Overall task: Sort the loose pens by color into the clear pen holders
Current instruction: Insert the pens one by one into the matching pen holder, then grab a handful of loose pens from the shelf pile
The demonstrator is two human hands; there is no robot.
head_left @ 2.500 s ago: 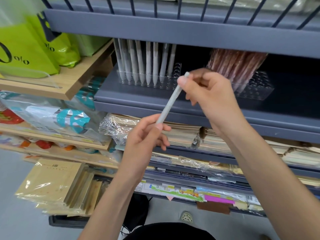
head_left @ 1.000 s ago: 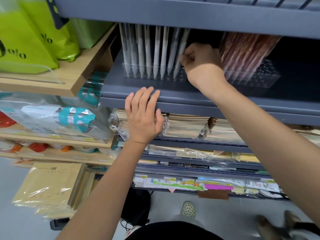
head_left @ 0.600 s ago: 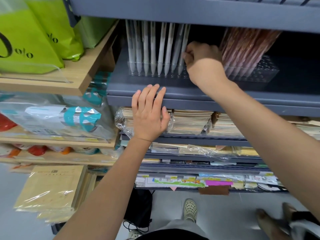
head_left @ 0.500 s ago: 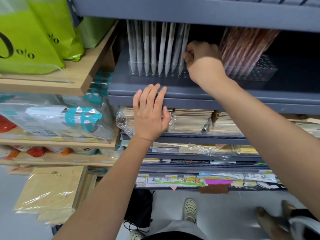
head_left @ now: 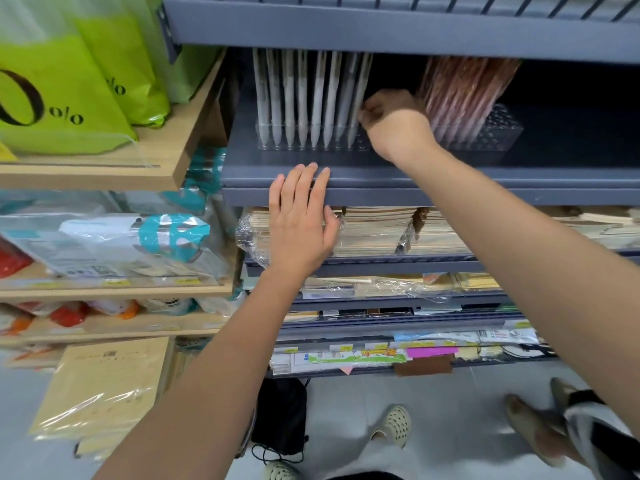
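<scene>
Head view: we are pinching our right hand point(head_left: 394, 128) on the last slim white pen point(head_left: 355, 109) to seat it in the clear plastic holder point(head_left: 277, 144), while bracing our flat, empty left hand point(head_left: 299, 223) on the grey shelf edge point(head_left: 485, 195).

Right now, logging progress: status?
Right hand pinching white pen in clear holder. Left hand open on shelf edge. Nothing blocking.
</scene>
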